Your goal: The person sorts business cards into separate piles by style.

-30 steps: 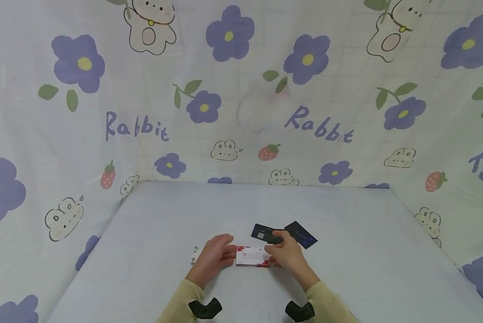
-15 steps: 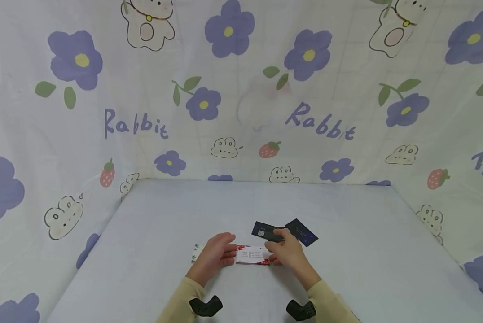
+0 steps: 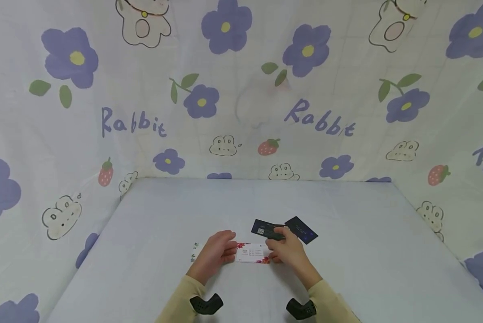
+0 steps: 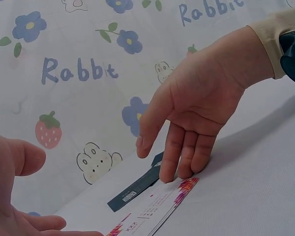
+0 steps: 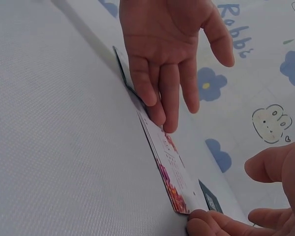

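A small stack of white business cards (image 3: 250,253) with red flower corners lies flat between my two hands. My left hand (image 3: 214,255) stands on its side at the stack's left end, fingers extended and fingertips against or very close to the edge. At the right end is my right hand (image 3: 289,250); in the left wrist view its fingers (image 4: 188,152) point down, fairly straight, at the end of the cards (image 4: 152,214). Neither hand encloses the stack. The right wrist view shows several layered edges on the cards (image 5: 167,169).
Just behind the stack lies a black card (image 3: 263,229) with a QR code, partly hidden by the right hand. Another black card (image 3: 301,230) sits slantwise beside it. A white card with green leaves (image 3: 195,252) is mostly hidden behind the left hand. A patterned curtain (image 3: 241,89) surrounds the table.
The head view has shifted slightly, so the scene sits a little higher in it. Both hands and the cards keep nearly the same places relative to one another.
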`<state>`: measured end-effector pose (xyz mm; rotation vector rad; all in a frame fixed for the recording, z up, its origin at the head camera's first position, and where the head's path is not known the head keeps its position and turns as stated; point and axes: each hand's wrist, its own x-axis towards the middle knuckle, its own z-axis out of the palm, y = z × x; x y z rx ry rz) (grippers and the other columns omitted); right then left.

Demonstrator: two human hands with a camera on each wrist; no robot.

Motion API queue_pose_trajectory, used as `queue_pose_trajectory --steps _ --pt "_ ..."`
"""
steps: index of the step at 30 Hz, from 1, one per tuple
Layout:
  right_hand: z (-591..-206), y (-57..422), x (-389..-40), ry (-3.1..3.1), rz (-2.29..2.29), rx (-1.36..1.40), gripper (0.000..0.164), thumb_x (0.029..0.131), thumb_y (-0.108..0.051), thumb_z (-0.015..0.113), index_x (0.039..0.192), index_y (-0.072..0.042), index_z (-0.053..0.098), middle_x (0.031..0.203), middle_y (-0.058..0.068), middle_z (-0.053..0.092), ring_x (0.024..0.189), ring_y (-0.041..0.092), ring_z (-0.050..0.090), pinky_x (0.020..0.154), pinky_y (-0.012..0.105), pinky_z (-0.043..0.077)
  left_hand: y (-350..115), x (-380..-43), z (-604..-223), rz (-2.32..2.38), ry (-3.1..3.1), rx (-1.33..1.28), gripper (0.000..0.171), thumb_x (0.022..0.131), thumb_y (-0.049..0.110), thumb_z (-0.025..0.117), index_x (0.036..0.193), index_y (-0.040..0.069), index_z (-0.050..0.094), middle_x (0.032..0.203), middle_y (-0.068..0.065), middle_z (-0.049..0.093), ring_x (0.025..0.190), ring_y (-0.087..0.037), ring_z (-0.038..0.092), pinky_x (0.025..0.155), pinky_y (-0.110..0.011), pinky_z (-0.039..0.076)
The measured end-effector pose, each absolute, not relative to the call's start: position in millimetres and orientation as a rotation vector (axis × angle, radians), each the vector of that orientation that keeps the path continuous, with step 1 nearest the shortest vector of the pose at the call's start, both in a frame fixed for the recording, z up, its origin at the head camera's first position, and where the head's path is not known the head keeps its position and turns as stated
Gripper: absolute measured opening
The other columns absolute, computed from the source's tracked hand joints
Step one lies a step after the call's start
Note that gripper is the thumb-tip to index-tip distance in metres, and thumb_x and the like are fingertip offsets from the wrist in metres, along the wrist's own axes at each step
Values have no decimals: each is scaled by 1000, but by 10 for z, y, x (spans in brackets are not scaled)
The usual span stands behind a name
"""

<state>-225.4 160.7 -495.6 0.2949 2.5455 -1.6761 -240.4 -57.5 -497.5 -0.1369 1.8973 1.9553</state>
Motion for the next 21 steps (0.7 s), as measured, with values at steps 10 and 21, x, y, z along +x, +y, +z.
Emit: queue_pose_trajectory --steps 10,21 --pt "-4945 1599 -2254 2535 -1705 306 57 93 -17 68 143 1 49 104 22 75 64 17 69 59 30 60 -563 -2375 -4948 1950 1922 -135 68 106 37 51 156 -2 29 147 -28 52 110 -24 59 90 -32 57" --pt "-4919 1684 -2284 2513 -1761 306 54 96 -17 66 144 2 48 107 25 74 69 21 73 63 32 62 -627 -2392 -4904 1988 1911 -112 68 105 38 51 156 -3 30 147 -30 50 113 -27 61 93 -34 57"
